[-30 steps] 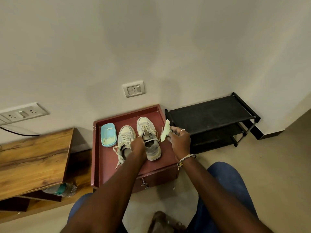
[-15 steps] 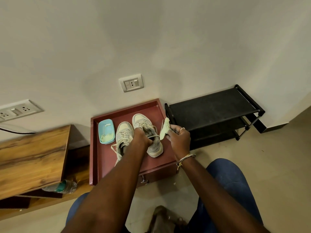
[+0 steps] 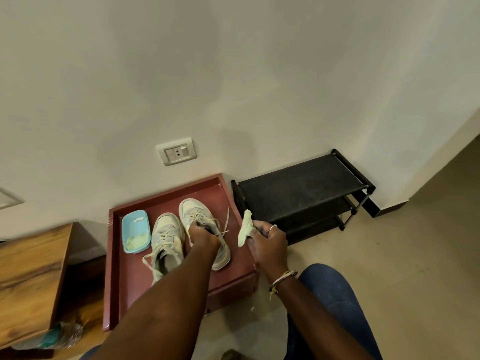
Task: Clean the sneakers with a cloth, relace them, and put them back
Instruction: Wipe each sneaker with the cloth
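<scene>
Looks down from the head on a red-brown rimmed cabinet top [image 3: 124, 294] against a pale wall, black shoe rack [image 3: 298, 188] beside it, blue dish [image 3: 136, 229] on it. Finds the sneakers [image 3: 166, 229] side by side on that top, pale and grubby, toes to the wall, laces loose. Shows the left hand [image 3: 204, 236] gripping, fingers curled, the laced throat of the sneaker nearer the rack [image 3: 191, 207], and the right hand [image 3: 267, 240] pinching a pale green cloth [image 3: 245, 229] beside it (ring on one finger).

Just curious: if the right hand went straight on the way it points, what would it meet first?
Likely the nearer sneaker, gripped by the left hand; the right hand and its cloth point at it, though depth is unclear.
</scene>
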